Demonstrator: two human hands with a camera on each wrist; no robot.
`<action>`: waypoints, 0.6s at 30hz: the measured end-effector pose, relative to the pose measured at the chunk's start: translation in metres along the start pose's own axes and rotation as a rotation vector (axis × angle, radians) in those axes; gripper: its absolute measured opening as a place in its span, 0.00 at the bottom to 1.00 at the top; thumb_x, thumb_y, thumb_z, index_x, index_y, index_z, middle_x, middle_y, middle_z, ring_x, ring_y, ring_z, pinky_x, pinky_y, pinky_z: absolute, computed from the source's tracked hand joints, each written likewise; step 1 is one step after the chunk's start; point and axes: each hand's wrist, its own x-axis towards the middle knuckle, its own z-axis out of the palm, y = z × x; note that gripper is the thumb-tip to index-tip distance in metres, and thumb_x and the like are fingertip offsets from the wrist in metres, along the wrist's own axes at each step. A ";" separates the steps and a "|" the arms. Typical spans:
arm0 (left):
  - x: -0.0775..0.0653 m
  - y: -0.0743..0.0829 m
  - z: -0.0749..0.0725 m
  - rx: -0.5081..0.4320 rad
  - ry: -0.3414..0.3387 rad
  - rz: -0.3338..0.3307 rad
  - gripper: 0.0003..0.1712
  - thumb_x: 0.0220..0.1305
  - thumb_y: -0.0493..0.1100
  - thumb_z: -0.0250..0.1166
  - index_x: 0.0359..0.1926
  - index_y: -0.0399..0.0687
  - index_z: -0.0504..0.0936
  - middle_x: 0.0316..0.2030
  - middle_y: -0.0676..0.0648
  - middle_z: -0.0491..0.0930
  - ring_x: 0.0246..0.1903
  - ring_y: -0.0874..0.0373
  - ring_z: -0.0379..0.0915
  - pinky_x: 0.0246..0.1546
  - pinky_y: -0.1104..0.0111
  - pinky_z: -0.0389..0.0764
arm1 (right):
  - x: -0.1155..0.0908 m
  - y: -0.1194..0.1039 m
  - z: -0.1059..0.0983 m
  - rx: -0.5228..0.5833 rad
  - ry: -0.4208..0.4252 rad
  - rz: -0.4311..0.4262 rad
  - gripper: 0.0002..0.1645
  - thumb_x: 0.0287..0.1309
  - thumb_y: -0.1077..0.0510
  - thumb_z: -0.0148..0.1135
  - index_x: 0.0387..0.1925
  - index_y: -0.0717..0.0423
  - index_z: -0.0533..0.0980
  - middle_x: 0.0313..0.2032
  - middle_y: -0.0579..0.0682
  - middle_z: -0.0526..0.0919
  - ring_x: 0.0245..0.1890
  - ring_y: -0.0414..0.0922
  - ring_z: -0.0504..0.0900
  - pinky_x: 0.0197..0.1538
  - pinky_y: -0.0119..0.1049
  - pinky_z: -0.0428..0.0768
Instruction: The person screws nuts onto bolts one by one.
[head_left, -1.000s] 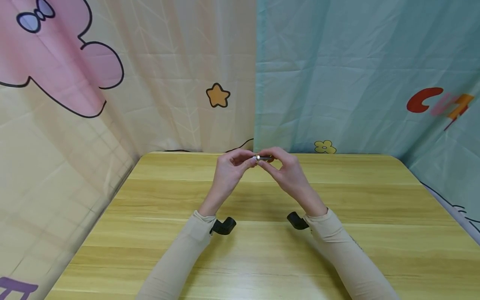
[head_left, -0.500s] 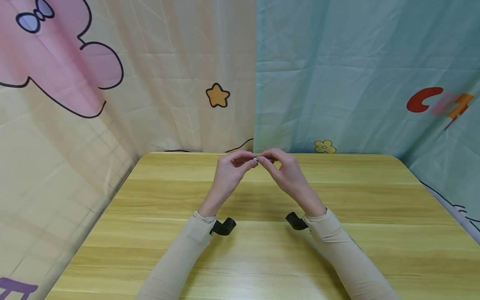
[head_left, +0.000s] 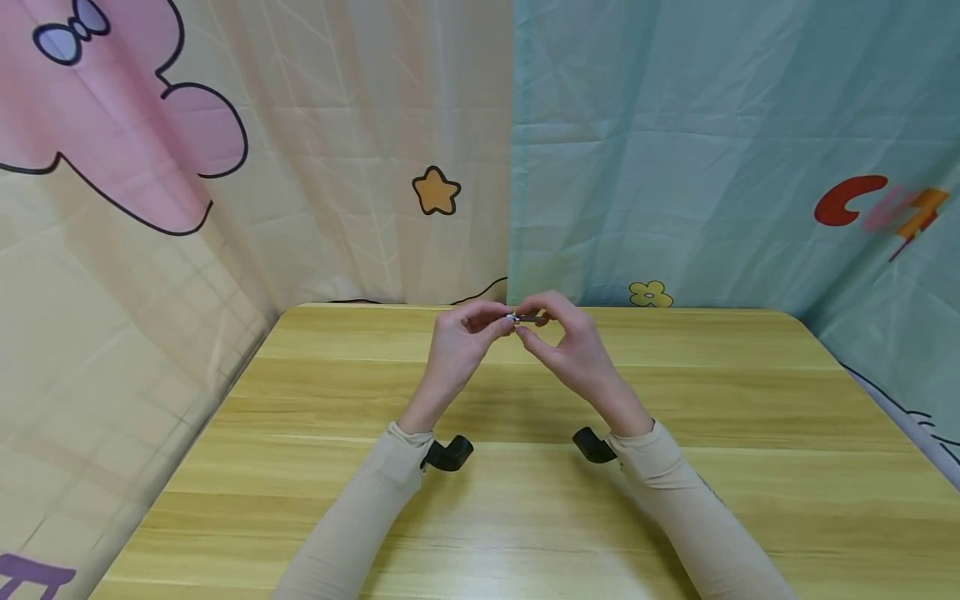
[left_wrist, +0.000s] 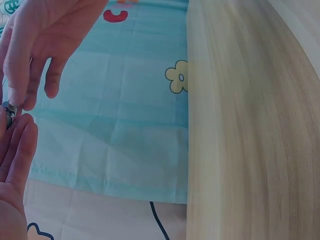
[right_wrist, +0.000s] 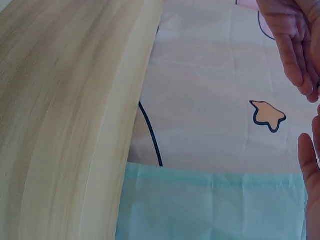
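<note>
Above the far part of the table, both hands meet at a small metal bolt (head_left: 531,318) with a shiny, nut-like collar (head_left: 515,317) on it. My left hand (head_left: 459,340) pinches its left end between thumb and fingertips. From the other side, my right hand (head_left: 576,346) has its thumb and forefinger around the collar, the thumb below and the forefinger above. The dark shank runs to the right under the right fingers. In the left wrist view a bit of the metal (left_wrist: 9,111) shows between the fingertips. The right wrist view hides most of it behind the fingers.
A wooden table (head_left: 480,517) lies beneath the hands. Patterned curtains, cream (head_left: 337,167) on the left and teal (head_left: 675,150) on the right, hang just behind its far edge. Black curved pieces (head_left: 448,454) stick out from both cuffs.
The right thumb rolled up over the collar, then came back down, so the metal shows again. The left hand has stayed where it was, keeping its pinch.
</note>
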 end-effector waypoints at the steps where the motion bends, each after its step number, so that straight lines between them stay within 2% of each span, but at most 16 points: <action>1: 0.000 0.000 0.000 -0.003 0.000 0.001 0.07 0.63 0.36 0.68 0.41 0.37 0.86 0.36 0.44 0.85 0.35 0.51 0.83 0.40 0.59 0.84 | 0.000 0.001 0.000 0.004 0.000 -0.007 0.16 0.55 0.71 0.69 0.45 0.61 0.79 0.42 0.53 0.82 0.42 0.49 0.79 0.45 0.46 0.78; 4: 0.001 0.000 0.001 -0.011 -0.001 0.004 0.07 0.63 0.35 0.69 0.41 0.36 0.86 0.36 0.43 0.85 0.35 0.51 0.84 0.41 0.59 0.84 | 0.001 0.002 0.000 0.001 -0.004 -0.008 0.15 0.54 0.72 0.70 0.44 0.62 0.80 0.41 0.54 0.83 0.41 0.48 0.80 0.46 0.44 0.79; 7: 0.001 -0.001 0.001 -0.010 0.002 -0.004 0.08 0.62 0.35 0.69 0.41 0.36 0.86 0.36 0.42 0.85 0.34 0.51 0.84 0.41 0.59 0.84 | 0.000 0.006 0.000 -0.011 -0.014 0.009 0.14 0.56 0.69 0.69 0.44 0.59 0.80 0.41 0.50 0.83 0.42 0.45 0.80 0.46 0.42 0.79; 12: 0.001 0.001 0.001 -0.014 0.005 -0.049 0.08 0.62 0.34 0.68 0.41 0.34 0.86 0.37 0.40 0.84 0.35 0.51 0.83 0.42 0.61 0.84 | -0.002 0.006 -0.001 -0.031 -0.022 0.038 0.11 0.59 0.65 0.68 0.45 0.58 0.81 0.41 0.48 0.83 0.41 0.43 0.79 0.45 0.44 0.80; 18: 0.000 0.019 0.003 -0.004 -0.012 -0.049 0.07 0.62 0.29 0.66 0.41 0.29 0.84 0.36 0.38 0.84 0.36 0.42 0.83 0.42 0.60 0.84 | -0.002 0.006 -0.002 -0.074 -0.030 0.056 0.07 0.63 0.61 0.66 0.42 0.55 0.83 0.38 0.44 0.82 0.38 0.40 0.78 0.39 0.43 0.80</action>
